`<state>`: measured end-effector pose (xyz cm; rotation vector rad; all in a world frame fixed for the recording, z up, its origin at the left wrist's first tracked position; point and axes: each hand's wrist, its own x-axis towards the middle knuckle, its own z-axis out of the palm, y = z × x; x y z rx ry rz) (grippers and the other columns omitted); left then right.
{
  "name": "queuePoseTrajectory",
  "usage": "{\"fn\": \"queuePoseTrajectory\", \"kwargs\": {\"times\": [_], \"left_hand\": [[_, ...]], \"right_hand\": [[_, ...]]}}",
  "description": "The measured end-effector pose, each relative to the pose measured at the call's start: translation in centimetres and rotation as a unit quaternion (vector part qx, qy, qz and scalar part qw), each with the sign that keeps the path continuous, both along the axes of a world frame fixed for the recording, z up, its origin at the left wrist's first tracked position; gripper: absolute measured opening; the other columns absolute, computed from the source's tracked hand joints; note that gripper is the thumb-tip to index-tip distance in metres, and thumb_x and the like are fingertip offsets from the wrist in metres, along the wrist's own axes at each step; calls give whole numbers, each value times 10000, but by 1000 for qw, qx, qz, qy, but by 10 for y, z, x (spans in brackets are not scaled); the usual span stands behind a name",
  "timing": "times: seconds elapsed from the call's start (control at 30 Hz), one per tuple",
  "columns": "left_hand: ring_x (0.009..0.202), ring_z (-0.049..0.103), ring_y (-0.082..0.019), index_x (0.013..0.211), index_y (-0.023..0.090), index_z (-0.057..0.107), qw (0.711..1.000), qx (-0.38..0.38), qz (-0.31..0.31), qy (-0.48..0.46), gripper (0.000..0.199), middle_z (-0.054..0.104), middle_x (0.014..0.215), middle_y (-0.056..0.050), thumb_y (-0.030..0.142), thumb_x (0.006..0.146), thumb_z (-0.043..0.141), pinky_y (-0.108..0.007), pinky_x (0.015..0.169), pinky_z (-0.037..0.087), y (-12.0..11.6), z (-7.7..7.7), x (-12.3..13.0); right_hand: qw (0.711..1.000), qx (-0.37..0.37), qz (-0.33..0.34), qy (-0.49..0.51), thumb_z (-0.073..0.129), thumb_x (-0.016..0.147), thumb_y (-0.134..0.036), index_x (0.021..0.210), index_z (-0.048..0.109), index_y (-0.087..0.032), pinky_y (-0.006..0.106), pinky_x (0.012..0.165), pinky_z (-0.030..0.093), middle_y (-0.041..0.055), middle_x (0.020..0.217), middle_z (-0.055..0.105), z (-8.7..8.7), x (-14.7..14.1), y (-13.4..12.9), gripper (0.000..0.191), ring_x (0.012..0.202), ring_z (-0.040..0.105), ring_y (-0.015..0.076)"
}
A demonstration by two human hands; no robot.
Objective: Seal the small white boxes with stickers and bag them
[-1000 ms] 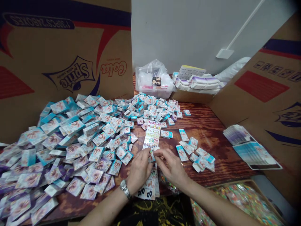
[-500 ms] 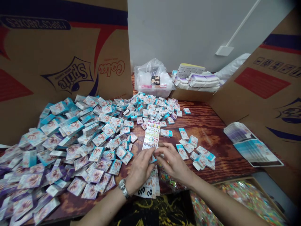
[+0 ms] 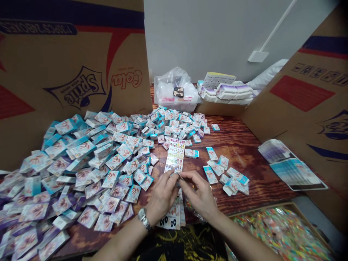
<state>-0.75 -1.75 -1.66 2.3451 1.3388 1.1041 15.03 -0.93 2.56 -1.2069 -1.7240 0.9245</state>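
Observation:
My left hand (image 3: 165, 195), a metal watch on its wrist, curls its fingers around a small box, mostly hidden; only a pale sliver shows between the hands. From the other side my right hand (image 3: 199, 195) meets it, thumb and forefinger pinched together at the box's upper end. Beneath both hands lie printed sticker sheets (image 3: 175, 154), with rows of small coloured pictures at the far end and black shapes at the near end. Partly behind my right hand is some clear wrapping with coloured bits, hard to make out.
A large heap of small boxes (image 3: 84, 177) covers the left side. Several flat-looking boxes (image 3: 216, 168) lie right of the sheets. Fanned cards (image 3: 288, 165) rest against the right carton (image 3: 301, 94). An open carton of colourful packets (image 3: 280, 228) sits lower right; a clear bag (image 3: 176, 81) stands behind.
My right hand has shifted slightly left and down, its fingertips now closer to my left fingers. Less of the small box shows between the hands. The view has shifted slightly.

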Motion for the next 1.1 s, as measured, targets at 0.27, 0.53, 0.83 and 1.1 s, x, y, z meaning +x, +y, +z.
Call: {"fn": "queuePoseTrajectory", "kwargs": {"times": [0.27, 0.53, 0.83, 1.1], "left_hand": [[1198, 486, -246, 1400, 137, 228, 999, -13, 42, 17, 610, 512, 1270, -163, 79, 832, 444, -407, 971, 460, -4, -6, 2], [1170, 485, -287, 1463, 134, 2, 994, -19, 57, 96, 724, 467, 1315, -187, 78, 854, 390, -443, 959, 443, -1, 0, 4], [1064, 517, -287, 1452, 68, 25, 984, -53, 49, 164, 693, 499, 1225, -216, 190, 884, 403, -452, 907, 456, 3, 6, -16], [1175, 430, -406, 1331, 60, 397, 934, -21, 205, 293, 510, 504, 1229, -251, 305, 885, 439, -564, 891, 419, 38, 19, -95]], "right_hand": [[989, -94, -54, 100, 575, 845, -269, 944, 637, -184, 311, 774, 511, 49, 911, 670, -7, -10, 3, 145, 842, 632, 180], [990, 119, -31, -68, 459, 886, -133, 1093, 622, -219, 366, 799, 509, 85, 982, 646, -2, -16, -7, 277, 924, 597, 208], [986, 117, 59, -105, 413, 930, -165, 1300, 458, -201, 350, 864, 510, 98, 1139, 626, -22, -8, -1, 374, 1042, 587, 193], [916, 93, 188, -343, 576, 847, -419, 1412, 323, -153, 548, 1063, 281, 169, 1452, 337, -60, 17, 74, 674, 1353, 267, 325]]}}
